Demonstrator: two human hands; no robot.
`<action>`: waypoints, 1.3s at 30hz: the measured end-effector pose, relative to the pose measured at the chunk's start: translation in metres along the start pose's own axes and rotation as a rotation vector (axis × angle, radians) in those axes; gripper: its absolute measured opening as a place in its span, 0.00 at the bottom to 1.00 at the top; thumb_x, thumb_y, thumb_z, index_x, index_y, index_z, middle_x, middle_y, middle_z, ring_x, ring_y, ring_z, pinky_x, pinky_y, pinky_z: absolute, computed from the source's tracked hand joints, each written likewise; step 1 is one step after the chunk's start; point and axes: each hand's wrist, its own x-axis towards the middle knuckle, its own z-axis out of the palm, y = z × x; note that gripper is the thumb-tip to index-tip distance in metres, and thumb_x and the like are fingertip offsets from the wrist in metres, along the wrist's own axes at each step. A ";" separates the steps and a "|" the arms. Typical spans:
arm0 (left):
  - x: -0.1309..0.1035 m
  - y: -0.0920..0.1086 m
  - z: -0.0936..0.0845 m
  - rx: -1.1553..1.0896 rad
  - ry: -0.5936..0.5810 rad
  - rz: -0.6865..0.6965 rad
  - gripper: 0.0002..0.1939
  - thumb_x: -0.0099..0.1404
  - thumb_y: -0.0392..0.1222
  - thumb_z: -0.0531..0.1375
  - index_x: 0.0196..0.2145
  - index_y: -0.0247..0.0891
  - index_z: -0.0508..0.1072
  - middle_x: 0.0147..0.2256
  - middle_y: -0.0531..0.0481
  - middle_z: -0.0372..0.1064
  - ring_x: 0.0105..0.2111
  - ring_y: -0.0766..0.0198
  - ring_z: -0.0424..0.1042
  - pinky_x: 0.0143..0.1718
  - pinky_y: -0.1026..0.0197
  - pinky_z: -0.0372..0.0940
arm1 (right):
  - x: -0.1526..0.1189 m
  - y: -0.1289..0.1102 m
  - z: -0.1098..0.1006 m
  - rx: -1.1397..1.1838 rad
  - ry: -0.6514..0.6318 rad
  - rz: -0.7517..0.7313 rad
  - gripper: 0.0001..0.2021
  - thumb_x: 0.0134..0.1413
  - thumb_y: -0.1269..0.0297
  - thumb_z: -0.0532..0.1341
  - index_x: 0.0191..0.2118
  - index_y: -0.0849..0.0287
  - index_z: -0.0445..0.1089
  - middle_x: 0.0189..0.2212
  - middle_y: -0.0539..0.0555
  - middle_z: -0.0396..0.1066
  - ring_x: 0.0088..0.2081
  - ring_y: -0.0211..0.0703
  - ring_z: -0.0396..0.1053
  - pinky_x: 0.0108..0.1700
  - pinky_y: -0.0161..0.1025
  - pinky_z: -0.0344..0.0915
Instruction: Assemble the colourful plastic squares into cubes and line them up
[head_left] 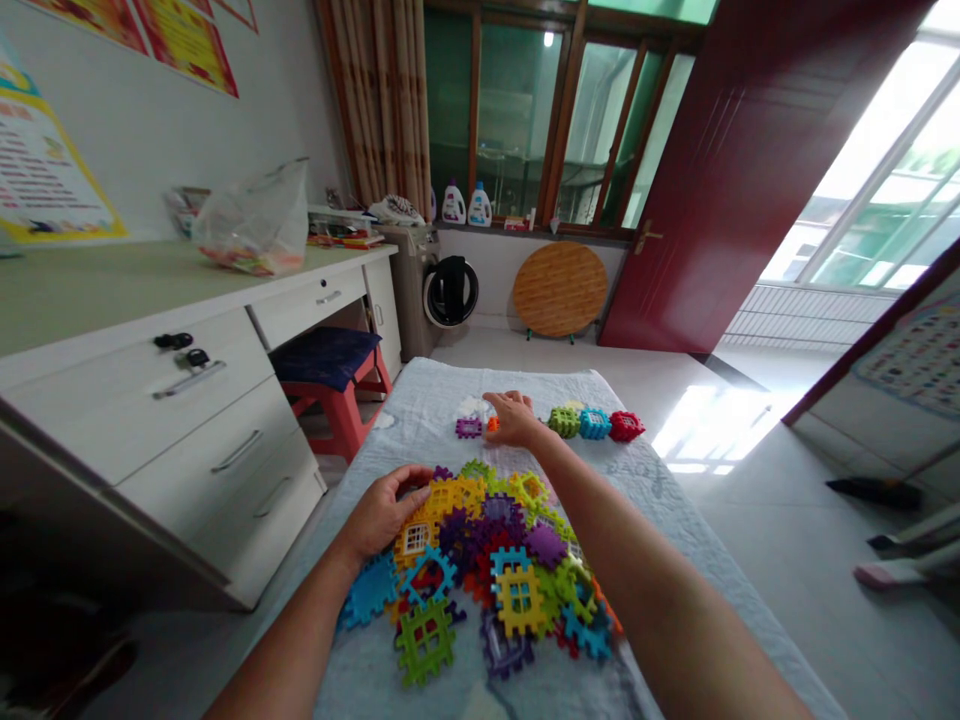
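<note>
A pile of notched plastic tiles in several colours lies on a cloth-covered table, with a yellow tile [519, 600] near its front. My left hand [380, 512] rests at the pile's left edge, thumb and fingers curved and apart beside the yellow tiles. Farther back, my right hand [511, 418] reaches over an orange piece [493, 425], partly hidden by it; its grip is unclear. A purple block [469, 428] sits just left of that piece. To the right stand a green block [564, 422], a blue block [595, 424] and a red block [626, 426] in a row.
The light blue cloth [427, 395] covers the table. At the left stand a white desk [217, 300] with a plastic bag [259, 225] on it, and a red stool [341, 410]. A washing machine [412, 290] and a round wooden board [560, 288] are at the back.
</note>
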 end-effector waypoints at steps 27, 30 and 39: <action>-0.001 -0.001 -0.001 0.030 0.084 0.026 0.25 0.53 0.55 0.62 0.44 0.35 0.73 0.42 0.44 0.74 0.45 0.53 0.72 0.47 0.53 0.66 | -0.114 0.031 -0.061 0.294 0.048 0.001 0.17 0.49 0.66 0.61 0.47 0.58 0.68 0.39 0.54 0.74 0.38 0.43 0.70 0.40 0.38 0.63; -0.001 0.000 -0.003 0.070 0.100 0.033 0.25 0.53 0.55 0.62 0.45 0.36 0.73 0.42 0.43 0.74 0.44 0.53 0.72 0.47 0.53 0.66 | -0.163 0.046 -0.067 0.328 -0.031 0.110 0.15 0.48 0.67 0.60 0.45 0.58 0.69 0.35 0.53 0.74 0.33 0.40 0.70 0.35 0.36 0.63; -0.001 -0.003 -0.006 0.224 0.220 0.055 0.22 0.53 0.56 0.61 0.40 0.37 0.75 0.39 0.47 0.76 0.39 0.56 0.74 0.44 0.57 0.67 | -0.214 0.046 -0.053 0.345 -0.323 0.133 0.23 0.36 0.64 0.68 0.44 0.55 0.69 0.35 0.51 0.70 0.33 0.41 0.67 0.34 0.36 0.62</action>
